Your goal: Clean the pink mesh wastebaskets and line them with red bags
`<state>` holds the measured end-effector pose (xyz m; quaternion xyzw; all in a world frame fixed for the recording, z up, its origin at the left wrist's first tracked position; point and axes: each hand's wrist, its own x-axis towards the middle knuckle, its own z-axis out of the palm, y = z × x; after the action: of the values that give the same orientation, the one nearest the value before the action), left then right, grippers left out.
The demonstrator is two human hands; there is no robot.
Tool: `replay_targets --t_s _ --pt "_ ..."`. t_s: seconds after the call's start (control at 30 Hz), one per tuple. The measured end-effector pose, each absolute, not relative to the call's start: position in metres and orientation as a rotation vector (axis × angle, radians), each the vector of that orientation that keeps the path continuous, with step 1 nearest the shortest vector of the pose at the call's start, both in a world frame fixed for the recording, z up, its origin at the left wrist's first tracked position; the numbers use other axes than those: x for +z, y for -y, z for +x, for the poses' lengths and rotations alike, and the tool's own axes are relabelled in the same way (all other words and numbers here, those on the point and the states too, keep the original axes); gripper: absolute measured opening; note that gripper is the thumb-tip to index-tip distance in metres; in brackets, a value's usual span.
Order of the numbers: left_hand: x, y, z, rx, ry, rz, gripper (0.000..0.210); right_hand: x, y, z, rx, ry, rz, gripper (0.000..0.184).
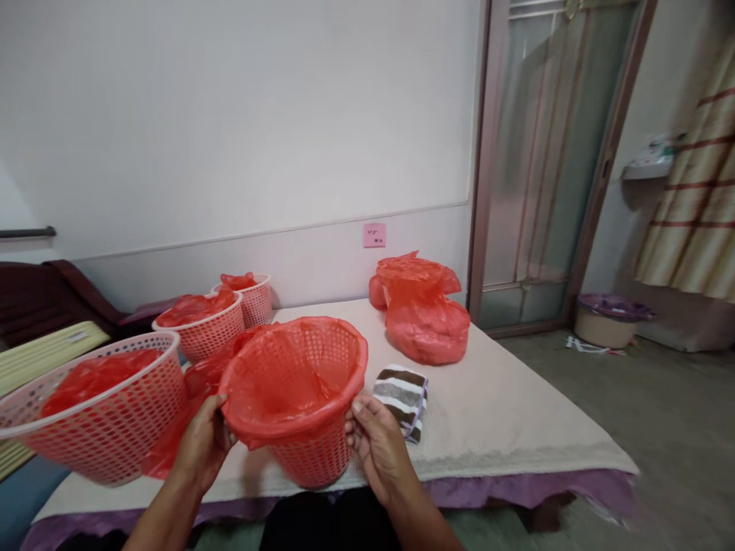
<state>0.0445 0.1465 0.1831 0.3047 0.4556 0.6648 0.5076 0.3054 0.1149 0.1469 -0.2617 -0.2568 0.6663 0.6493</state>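
A pink perforated plastic basket (pixel 313 459) stands near the table's front edge, tilted a little. A red plastic bag (pixel 287 390) lines it, folded outward over the rim. My left hand (pixel 210 436) is closed on the bag's folded edge at the basket's left side. At the right side, my right hand (pixel 370 432) has its fingers curled against the edge of the same bag. The fingertips of both hands are partly hidden. Loose red plastic (pixel 210 375) lies just left of the basket. A folded striped towel (pixel 402 394) sits right of my right hand.
More pink baskets holding red bags stand at left: a large one (pixel 143 413), a medium one (pixel 210 333) and a small one (pixel 258 298). Red bagged baskets (pixel 428 321) sit at the table's back right. A bin (pixel 605 325) is on the floor.
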Motion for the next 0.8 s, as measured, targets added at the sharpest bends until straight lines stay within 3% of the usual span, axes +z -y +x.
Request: replay_targets --t_s 0.3,0.47,0.63,0.8 --pt "0.177 -0.141 0.052 1.606 -1.054 0.725 0.010 0.135 -0.117 0.307 1.390 0.662 -0.733 0.028" --pt "0.175 -0.143 0.058 1.648 -1.033 0.699 0.017 0.140 -0.091 0.296 0.979 1.014 -0.804 0.018" --pt "0.178 -0.137 0.061 1.695 -0.994 0.629 0.021 0.146 -0.088 0.281 0.399 1.616 -0.792 0.046" --pt "0.168 -0.107 0.076 1.802 -0.917 0.488 0.025 0.140 -0.096 0.280 0.247 1.686 -0.801 0.054"
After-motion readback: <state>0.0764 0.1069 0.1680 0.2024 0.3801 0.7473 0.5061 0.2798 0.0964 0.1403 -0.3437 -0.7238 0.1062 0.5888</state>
